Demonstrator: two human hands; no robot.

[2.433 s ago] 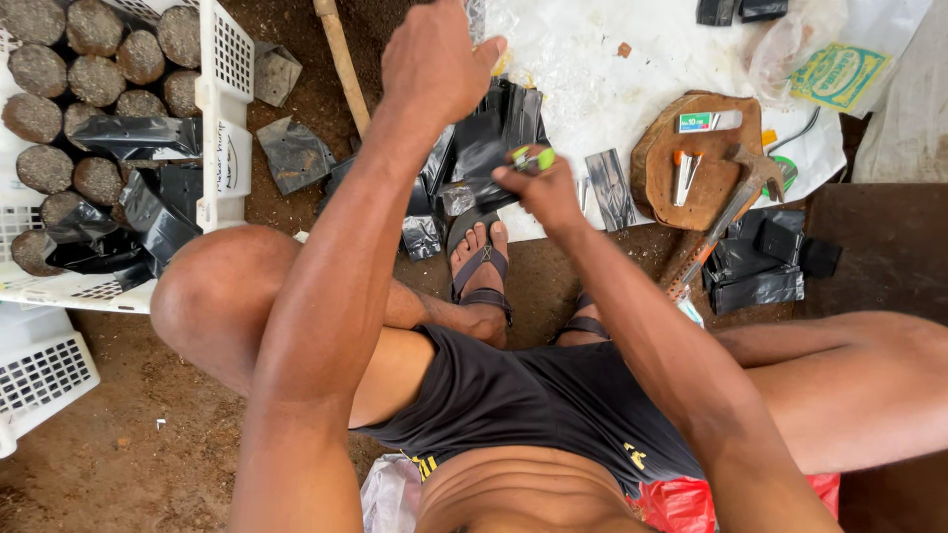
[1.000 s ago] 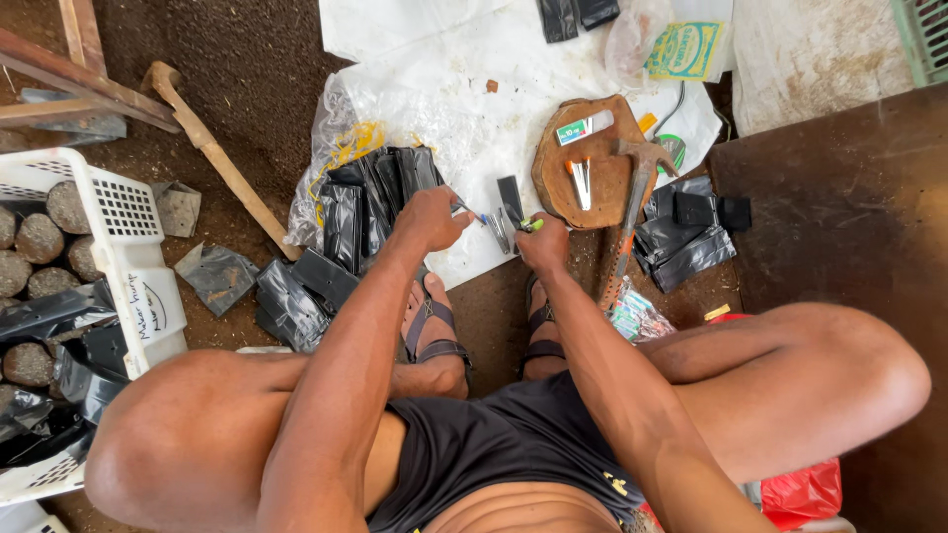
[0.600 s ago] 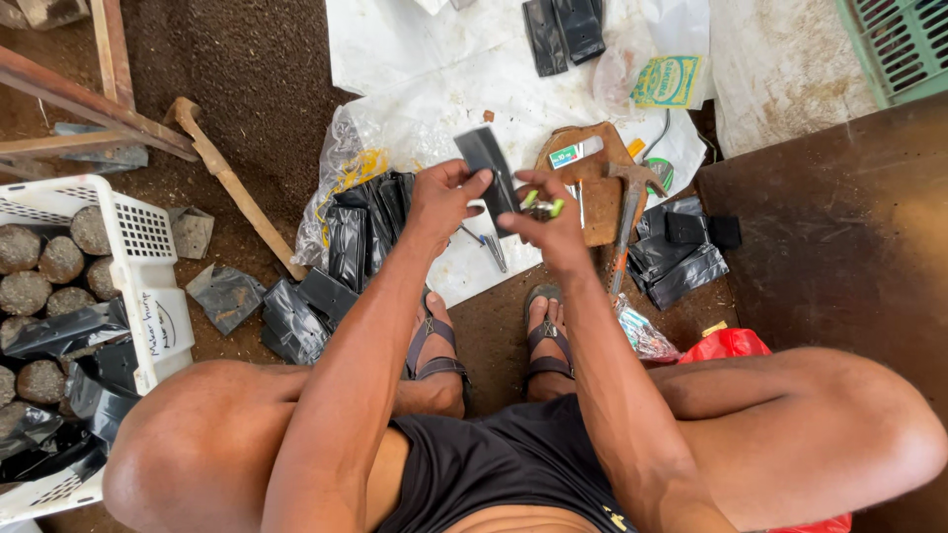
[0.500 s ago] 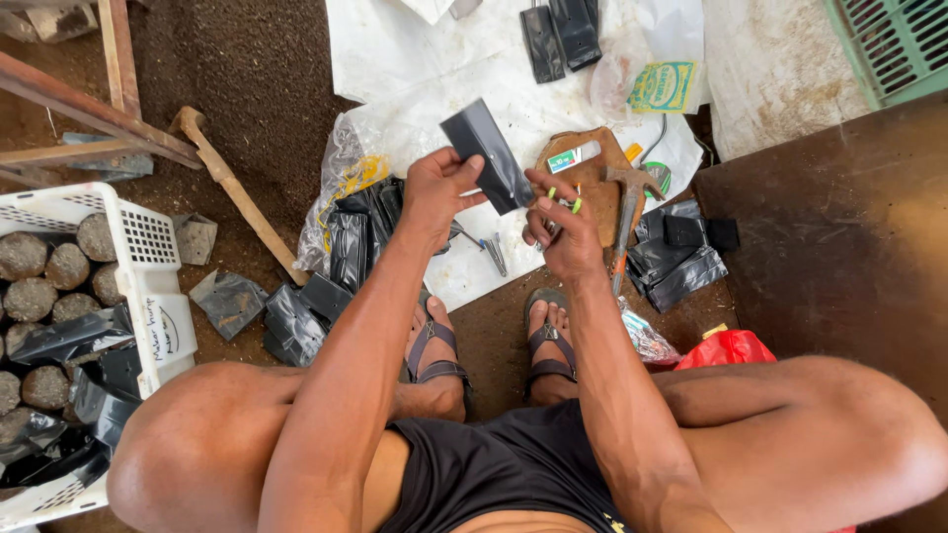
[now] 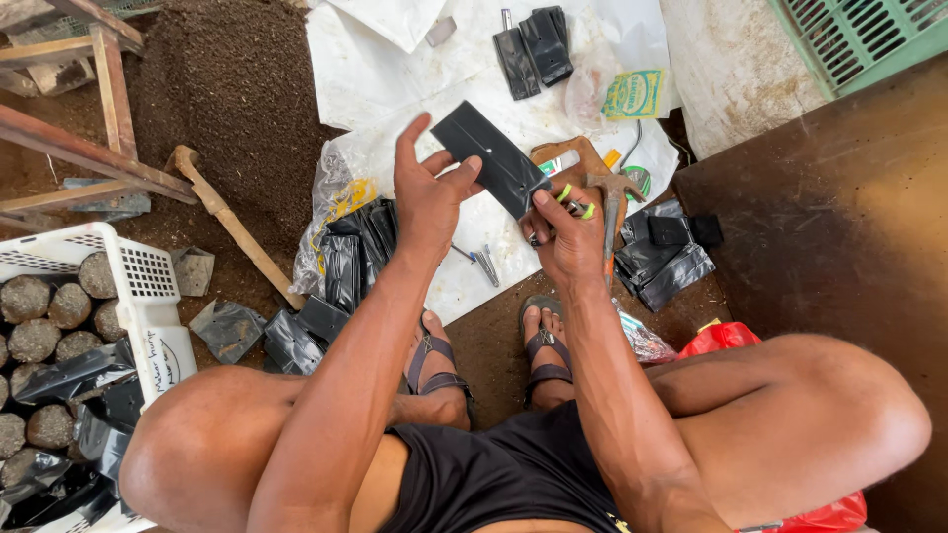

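- Head view, looking down on a person seated low on the dirt floor, knees wide, sandalled feet together below the hands.
- Left hand [image 5: 427, 192] raised, fingers partly curled, thumb and fingertips pinching the upper edge of a flat black plastic bag [image 5: 491, 158]; index finger sticks up free.
- Right hand [image 5: 565, 229] closed round the bag's lower corner and, in the same grip, a small green-tipped tool [image 5: 575, 203]; what kind of tool I cannot tell.
- Bag is held up off the ground, tilted, stretched flat between both hands, probably so its face stays taut and in clear sight.
- Spare black bags [image 5: 348, 259] lie heaped just left of the left forearm, within easy reach; another pile [image 5: 664, 259] sits right of the right hand.
- Hammer [image 5: 608, 202] rests on a round wooden block [image 5: 565, 160], mostly hidden behind the right hand.
- White crate [image 5: 148, 296] at far left holds filled soil pots, cut off by the frame edge.
- White sheet [image 5: 395, 69] covers the ground ahead; small metal pieces [image 5: 484, 265] on it are too small to identify.
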